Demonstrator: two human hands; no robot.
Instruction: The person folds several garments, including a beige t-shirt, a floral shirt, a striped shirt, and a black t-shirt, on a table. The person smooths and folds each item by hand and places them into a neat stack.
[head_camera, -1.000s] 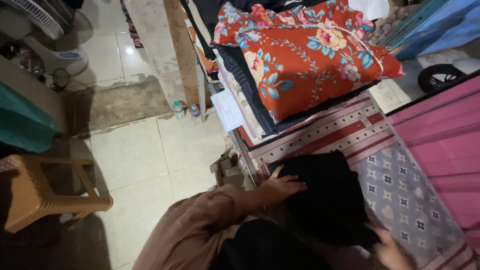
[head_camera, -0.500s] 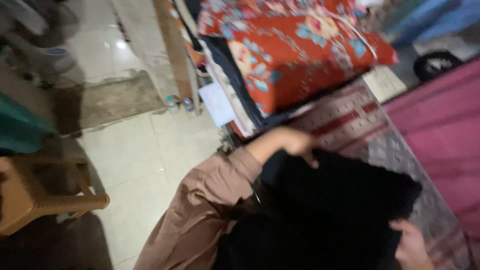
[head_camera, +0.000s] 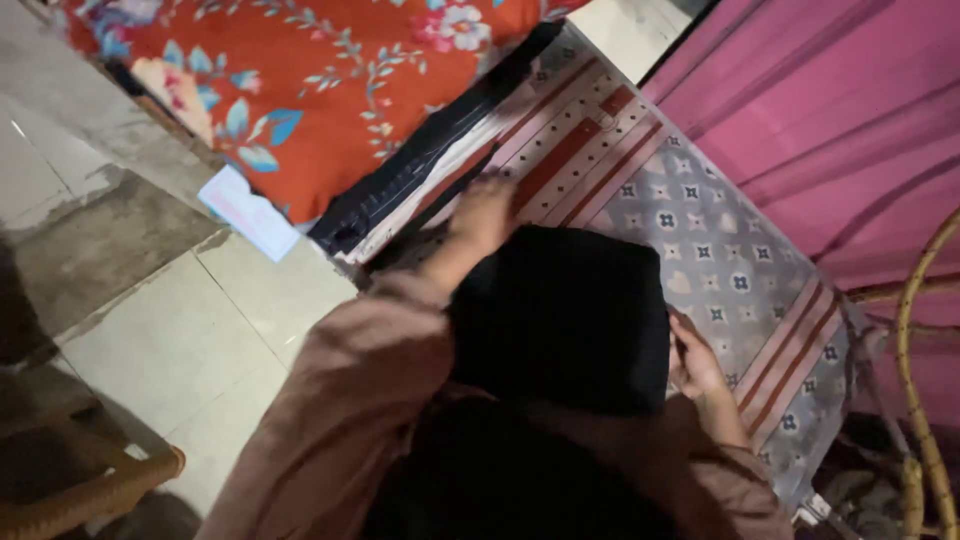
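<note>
**Black cloth being folded on the patterned mat**

Head view: we judge that we are mid-fold. The black cloth (head_camera: 560, 315) lies at centre on the patterned mat (head_camera: 700, 240). Our left hand (head_camera: 482, 212), at 11 o'clock, is blurred; its grip we cannot tell. Our right hand (head_camera: 693, 362), at 3 o'clock, pinches the edge. Next, squared edges.

Left hand (head_camera: 482, 212) stretched forward, fingers blurred, right hand (head_camera: 692, 362) drawn close, fingers curled
</note>
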